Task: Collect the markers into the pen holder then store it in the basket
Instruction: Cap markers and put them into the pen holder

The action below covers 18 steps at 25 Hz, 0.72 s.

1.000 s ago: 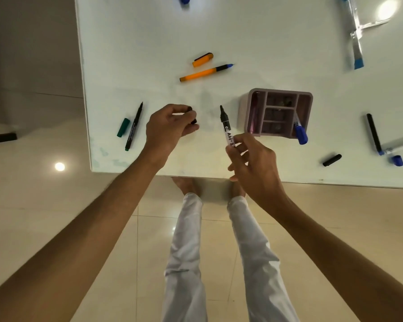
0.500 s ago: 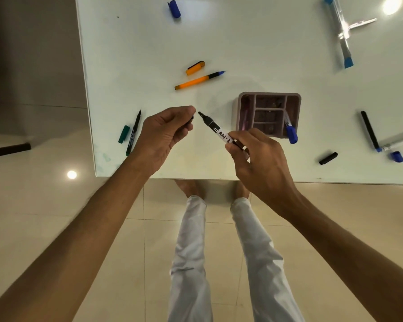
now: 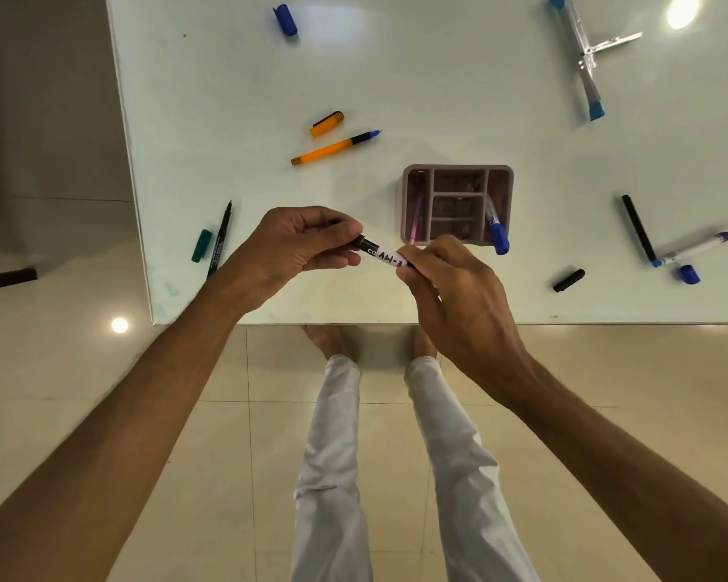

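Nearest to the camera are the person's white trousers (image 3: 337,476) and bare feet on the beige tiled floor (image 3: 606,363). Above the near edge of the white table (image 3: 438,98), both hands hold one black marker (image 3: 385,257) with a white label. The left hand (image 3: 295,249) is closed around its left end, which is hidden inside the fingers. The right hand (image 3: 450,287) pinches the right end between thumb and fingers.

At 9 o'clock from the hands lie a thin black pen (image 3: 219,239) and, just beside it, a green cap (image 3: 201,245). At 3 o'clock lie a black cap (image 3: 568,280), a black marker body (image 3: 638,228), a blue-tipped white marker (image 3: 696,247) and a blue cap (image 3: 689,274).

The pink pen holder (image 3: 501,178) stands at 1 o'clock, very near the right hand, with a blue-capped marker (image 3: 496,228) leaning in its right compartment and a pink pen (image 3: 416,220) in the left one.

Farther, at 12 o'clock, lie an orange pen (image 3: 333,148) and its orange cap (image 3: 327,124). Farthest are another blue cap (image 3: 286,19) and a metal clip (image 3: 585,56) at 2 o'clock.
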{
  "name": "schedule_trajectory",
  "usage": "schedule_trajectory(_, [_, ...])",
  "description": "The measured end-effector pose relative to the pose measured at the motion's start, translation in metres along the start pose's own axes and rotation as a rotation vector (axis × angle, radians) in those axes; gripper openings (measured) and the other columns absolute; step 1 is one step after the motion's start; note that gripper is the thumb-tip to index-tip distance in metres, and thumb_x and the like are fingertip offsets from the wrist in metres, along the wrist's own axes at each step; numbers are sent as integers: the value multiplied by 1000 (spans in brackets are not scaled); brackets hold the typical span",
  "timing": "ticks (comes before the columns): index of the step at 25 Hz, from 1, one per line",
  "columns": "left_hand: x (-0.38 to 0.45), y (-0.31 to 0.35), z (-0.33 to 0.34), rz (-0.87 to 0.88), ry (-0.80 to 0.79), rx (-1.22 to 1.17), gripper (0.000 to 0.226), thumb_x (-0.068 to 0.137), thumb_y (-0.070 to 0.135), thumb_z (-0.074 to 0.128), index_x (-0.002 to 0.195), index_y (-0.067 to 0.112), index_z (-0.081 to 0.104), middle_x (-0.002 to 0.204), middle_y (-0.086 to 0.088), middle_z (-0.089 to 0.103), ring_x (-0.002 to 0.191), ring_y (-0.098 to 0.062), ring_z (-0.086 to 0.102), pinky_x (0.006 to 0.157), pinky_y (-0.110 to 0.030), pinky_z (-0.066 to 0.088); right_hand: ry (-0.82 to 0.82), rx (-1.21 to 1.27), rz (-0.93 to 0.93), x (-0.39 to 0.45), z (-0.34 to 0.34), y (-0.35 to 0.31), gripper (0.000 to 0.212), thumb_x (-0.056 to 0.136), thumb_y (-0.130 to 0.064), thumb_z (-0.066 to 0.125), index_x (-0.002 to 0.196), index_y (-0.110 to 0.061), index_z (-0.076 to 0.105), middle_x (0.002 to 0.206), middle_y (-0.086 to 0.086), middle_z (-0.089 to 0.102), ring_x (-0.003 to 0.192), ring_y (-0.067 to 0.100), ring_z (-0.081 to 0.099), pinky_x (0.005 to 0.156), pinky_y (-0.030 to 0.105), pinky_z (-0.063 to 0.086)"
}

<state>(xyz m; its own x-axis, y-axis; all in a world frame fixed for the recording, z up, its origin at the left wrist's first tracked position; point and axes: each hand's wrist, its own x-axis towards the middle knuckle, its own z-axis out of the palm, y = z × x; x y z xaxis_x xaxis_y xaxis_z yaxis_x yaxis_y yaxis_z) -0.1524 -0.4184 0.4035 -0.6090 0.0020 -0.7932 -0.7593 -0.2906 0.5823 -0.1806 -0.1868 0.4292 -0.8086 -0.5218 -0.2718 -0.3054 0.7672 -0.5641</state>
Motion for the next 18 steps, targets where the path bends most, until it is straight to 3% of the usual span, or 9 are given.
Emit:
schedule_trajectory(3, [-3,3,12,-46,-28,-54,35,83,30,73,110,8,78,104,-13,82,96,-25,81,82,-21,63,74,28,25,2,4,3,27,102,-17,59,114,3,71,101,19,67,79,14,52,66,27,48])
schedule_trajectory(7, [-4,5,16,-82,-20,-116,31,83,32,72,103,10,80,100,-13,82,91,-21,81,78,-17,62,80,65,70,7,8,-4,17,102,-10,62,107,4,70,97,20,67,77,17,50,66,29,45])
schedule_trajectory(10, [-10,2,25,-46,4,-76,31,85,33,71,106,12,78,100,-11,82,95,-24,81,83,-20,62,28,132,58,12,-5,-1,20,107,-13,56,111,1,70,101,18,69,80,18,54,69,35,55])
schedule_trajectory(12, [-12,4,33,40,57,-20,29,88,33,72,107,11,77,99,-10,82,95,-27,81,84,-24,64,-37,177,73,15,-26,11,26,112,-24,49,119,-9,68,114,11,68,93,18,61,79,36,59])
schedule_trajectory(14, [-7,17,42,189,165,43,24,92,27,76,107,8,76,94,-10,82,86,-28,81,81,-31,66,104,163,173,16,-50,32,31,112,-37,44,127,-17,64,122,3,65,103,16,62,80,32,56])
schedule_trajectory(16, [0,36,47,364,302,118,24,93,24,80,108,5,76,88,-8,80,74,-28,79,75,-35,66,210,76,283,11,-65,60,33,108,-37,53,133,-17,59,121,5,66,102,18,64,78,37,57])
schedule_trajectory(18, [6,56,54,525,362,257,26,93,29,80,106,7,76,88,-3,80,69,-23,78,70,-34,65,58,-64,344,4,-66,81,48,99,-39,69,141,-21,52,117,5,69,100,21,65,76,37,56])
